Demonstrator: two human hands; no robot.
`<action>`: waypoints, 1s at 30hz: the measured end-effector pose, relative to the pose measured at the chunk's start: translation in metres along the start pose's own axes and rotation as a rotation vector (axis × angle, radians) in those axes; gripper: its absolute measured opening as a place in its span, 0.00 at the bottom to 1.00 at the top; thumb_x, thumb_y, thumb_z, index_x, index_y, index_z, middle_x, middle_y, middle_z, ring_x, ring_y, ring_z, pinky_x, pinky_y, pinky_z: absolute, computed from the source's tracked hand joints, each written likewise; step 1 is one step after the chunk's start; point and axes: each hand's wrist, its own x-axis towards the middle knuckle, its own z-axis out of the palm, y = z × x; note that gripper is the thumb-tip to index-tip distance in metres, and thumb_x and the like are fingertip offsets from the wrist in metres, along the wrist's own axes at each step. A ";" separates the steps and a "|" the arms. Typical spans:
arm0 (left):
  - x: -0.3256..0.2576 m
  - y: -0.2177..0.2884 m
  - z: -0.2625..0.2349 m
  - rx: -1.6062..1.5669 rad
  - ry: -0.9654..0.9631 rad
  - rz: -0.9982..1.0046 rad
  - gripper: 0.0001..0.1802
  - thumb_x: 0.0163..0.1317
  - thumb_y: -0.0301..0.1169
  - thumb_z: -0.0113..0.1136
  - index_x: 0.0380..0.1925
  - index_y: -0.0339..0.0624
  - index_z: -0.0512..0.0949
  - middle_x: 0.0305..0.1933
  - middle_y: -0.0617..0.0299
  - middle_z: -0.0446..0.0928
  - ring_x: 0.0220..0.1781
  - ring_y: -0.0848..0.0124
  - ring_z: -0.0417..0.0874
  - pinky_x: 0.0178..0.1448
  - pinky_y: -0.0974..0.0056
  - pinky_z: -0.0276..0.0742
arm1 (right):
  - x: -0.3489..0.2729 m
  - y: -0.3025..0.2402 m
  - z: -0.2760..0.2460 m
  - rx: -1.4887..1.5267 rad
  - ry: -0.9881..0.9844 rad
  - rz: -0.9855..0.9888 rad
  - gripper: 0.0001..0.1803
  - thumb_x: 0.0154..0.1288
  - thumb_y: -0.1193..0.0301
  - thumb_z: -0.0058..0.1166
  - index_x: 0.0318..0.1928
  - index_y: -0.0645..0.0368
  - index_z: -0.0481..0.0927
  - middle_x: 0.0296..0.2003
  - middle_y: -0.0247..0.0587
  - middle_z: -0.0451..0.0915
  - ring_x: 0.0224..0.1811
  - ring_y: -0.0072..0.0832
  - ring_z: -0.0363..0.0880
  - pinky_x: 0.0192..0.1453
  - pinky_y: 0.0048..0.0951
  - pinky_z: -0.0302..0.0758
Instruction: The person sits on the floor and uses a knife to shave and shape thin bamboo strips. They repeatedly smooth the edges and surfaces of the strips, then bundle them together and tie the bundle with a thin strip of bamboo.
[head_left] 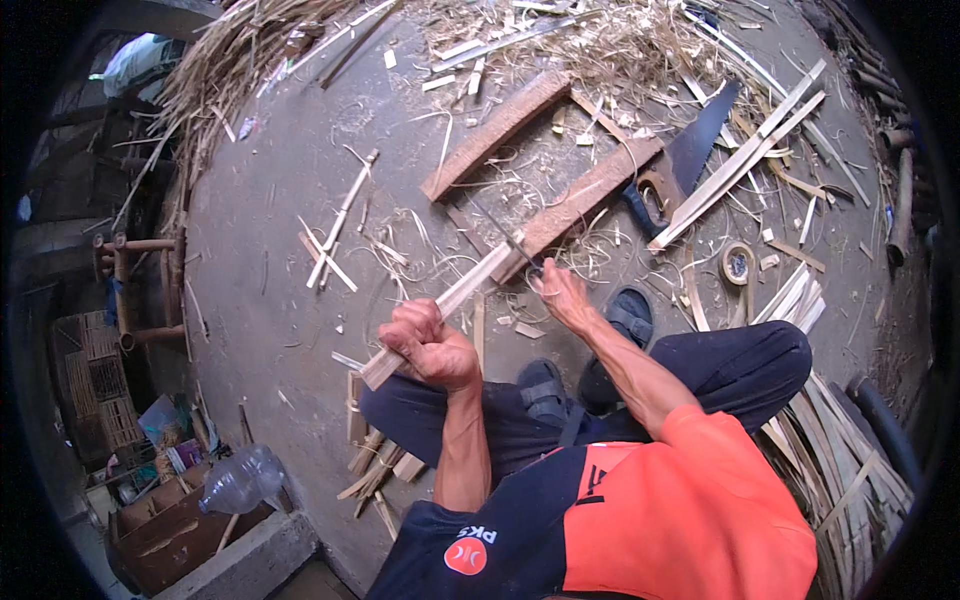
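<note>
My left hand (430, 340) is closed in a fist round a pale split-bamboo or wooden strip (472, 284). Its far end reaches the near end of a reddish wooden beam (590, 195); I cannot tell whether it rests on the beam. In my right hand (562, 293) is the handle of a knife, mostly hidden by the fingers. The dark, narrow knife blade (497, 226) slants up to the left, across the strip's far end. A second beam (497, 135) lies roughly parallel, joined to the first by a thin crosspiece (598, 114).
A handsaw (700, 145) leans beside the beam, near long pale slats (745, 160). A tape roll (738, 263) lies to the right. Shavings (640, 50) cover the far floor. Slat bundles (850, 490) flank my right side. A clear plastic bottle (243, 480) sits at lower left.
</note>
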 end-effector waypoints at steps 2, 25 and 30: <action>0.003 -0.001 -0.003 -0.032 -0.005 0.015 0.23 0.70 0.43 0.34 0.15 0.49 0.51 0.15 0.71 0.46 0.18 0.78 0.46 0.23 0.71 0.46 | -0.001 -0.007 0.000 0.030 -0.006 0.023 0.14 0.58 0.66 0.47 0.38 0.65 0.67 0.24 0.55 0.77 0.26 0.50 0.78 0.27 0.46 0.75; -0.002 0.001 -0.038 -0.151 -0.230 -0.077 0.23 0.69 0.43 0.35 0.14 0.50 0.51 0.14 0.71 0.45 0.17 0.77 0.45 0.25 0.68 0.44 | -0.021 0.013 0.002 -0.070 0.108 -0.053 0.16 0.56 0.65 0.51 0.36 0.65 0.66 0.25 0.59 0.77 0.31 0.55 0.77 0.33 0.51 0.73; -0.004 0.005 -0.036 -0.143 -0.213 -0.099 0.23 0.68 0.42 0.36 0.13 0.50 0.50 0.13 0.71 0.45 0.17 0.77 0.44 0.24 0.69 0.44 | -0.015 0.038 0.017 -0.073 0.142 -0.043 0.16 0.57 0.65 0.50 0.36 0.66 0.66 0.24 0.62 0.75 0.31 0.56 0.76 0.33 0.51 0.72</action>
